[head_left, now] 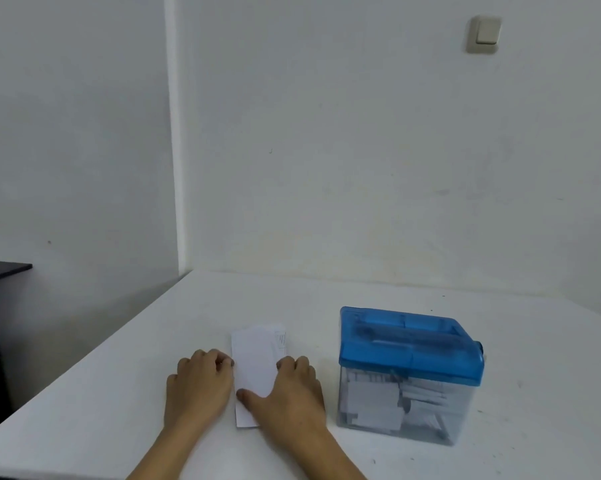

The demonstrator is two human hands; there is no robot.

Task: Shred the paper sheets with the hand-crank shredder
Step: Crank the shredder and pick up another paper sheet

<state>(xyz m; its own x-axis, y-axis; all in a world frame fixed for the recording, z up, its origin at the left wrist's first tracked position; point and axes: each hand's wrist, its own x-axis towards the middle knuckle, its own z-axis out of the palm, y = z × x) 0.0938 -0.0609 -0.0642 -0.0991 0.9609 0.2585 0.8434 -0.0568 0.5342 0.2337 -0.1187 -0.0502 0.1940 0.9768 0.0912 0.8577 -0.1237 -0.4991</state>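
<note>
Low in the middle of the frame, both forearms come up from the bottom edge and meet at a folded paper sheet [257, 368] lying flat on the white table [119, 393]. The sheet looks doubled over into a narrow strip, probably so that it will fit the shredder's feed slot; a band of print shows along its upper right edge.

The left hand [200, 384] rests at the strip's left edge with its fingers curled under, knuckles up, the fingertips touching or just meeting the paper's side. Whether it pinches the edge or only steadies it cannot be told. The right hand [290, 389] lies palm down on the right side of the strip, fingers loosely bent, the thumb stretched across the lower part of the paper and pressing it to the table. Neither hand lifts anything; both seem to be flattening or creasing the fold.

Just to the right, apart from the hands, stands the hand-crank shredder [410, 375]: a clear bin already holding a good heap of cut paper, capped by a translucent blue top. A small dark part juts from the top's right end; the crank itself is not clearly seen.

Farther up, plain white walls meet in a corner at upper left, with a light switch [484, 34] at upper right and a dark piece of furniture [1, 271] at the left edge.
</note>
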